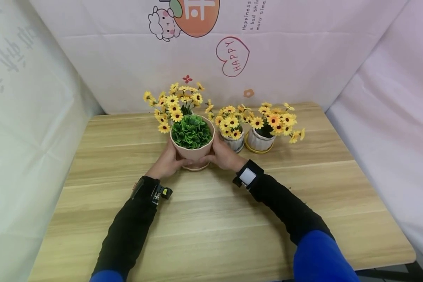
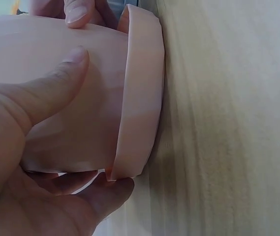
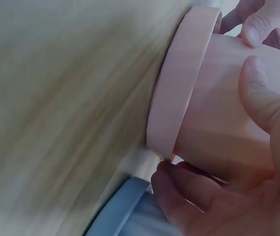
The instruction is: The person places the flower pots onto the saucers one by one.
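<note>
A pink flowerpot [image 1: 194, 152] with a round green leafy plant [image 1: 192, 132] stands upright in its pink saucer [image 2: 142, 93] on the table. My left hand [image 1: 166, 159] grips the pot from the left, thumb across its front and fingers round the side, with fingertips at the saucer's edge. From the right, my right hand [image 1: 226, 154] grips the same pot, its thumb on the front. In the right wrist view, its fingers curl behind the pot beside a grey-blue saucer [image 3: 119, 209]. The saucer's base looks close to the tabletop; whether it touches, I cannot tell.
Yellow daisies [image 1: 170, 103] rise behind the pink pot; their own pot is hidden. Just right stand a small grey pot [image 1: 234, 141] of yellow flowers and a whitish pot [image 1: 260, 140] on a yellow saucer. A white printed cloth [image 1: 127, 70] hangs behind the wooden table [image 1: 211, 219].
</note>
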Demonstrator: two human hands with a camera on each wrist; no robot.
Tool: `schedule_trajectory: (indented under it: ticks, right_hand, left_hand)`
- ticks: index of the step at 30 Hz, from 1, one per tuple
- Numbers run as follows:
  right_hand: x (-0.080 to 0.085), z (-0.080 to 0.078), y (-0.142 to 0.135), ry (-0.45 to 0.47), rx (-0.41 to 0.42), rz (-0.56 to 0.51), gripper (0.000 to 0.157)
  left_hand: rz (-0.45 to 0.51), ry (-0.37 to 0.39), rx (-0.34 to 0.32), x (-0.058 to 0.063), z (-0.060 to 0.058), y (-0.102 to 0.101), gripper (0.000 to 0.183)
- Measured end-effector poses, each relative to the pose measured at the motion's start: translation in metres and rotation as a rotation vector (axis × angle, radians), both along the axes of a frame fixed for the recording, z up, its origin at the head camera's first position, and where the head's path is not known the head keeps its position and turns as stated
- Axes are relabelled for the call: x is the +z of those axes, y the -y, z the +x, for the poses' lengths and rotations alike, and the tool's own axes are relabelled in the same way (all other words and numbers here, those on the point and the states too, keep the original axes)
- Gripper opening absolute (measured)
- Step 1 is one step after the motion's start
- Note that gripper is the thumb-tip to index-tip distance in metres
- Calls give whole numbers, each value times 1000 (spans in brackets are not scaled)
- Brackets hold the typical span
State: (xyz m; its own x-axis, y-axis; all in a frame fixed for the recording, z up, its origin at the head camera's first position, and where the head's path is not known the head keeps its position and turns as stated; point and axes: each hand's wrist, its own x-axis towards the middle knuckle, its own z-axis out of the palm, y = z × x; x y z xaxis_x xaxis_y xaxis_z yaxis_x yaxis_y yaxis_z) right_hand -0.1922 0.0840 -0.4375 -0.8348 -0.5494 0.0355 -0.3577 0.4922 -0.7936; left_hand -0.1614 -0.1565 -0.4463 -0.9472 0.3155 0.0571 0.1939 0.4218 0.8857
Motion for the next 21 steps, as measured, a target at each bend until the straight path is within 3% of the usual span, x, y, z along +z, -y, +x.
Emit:
schedule_trajectory:
  ticks: [21]
  right_hand:
    - [2, -22, -8, 38, 41, 38, 117]
  left_hand:
    - [-63, 22, 20, 3, -17, -8, 120]
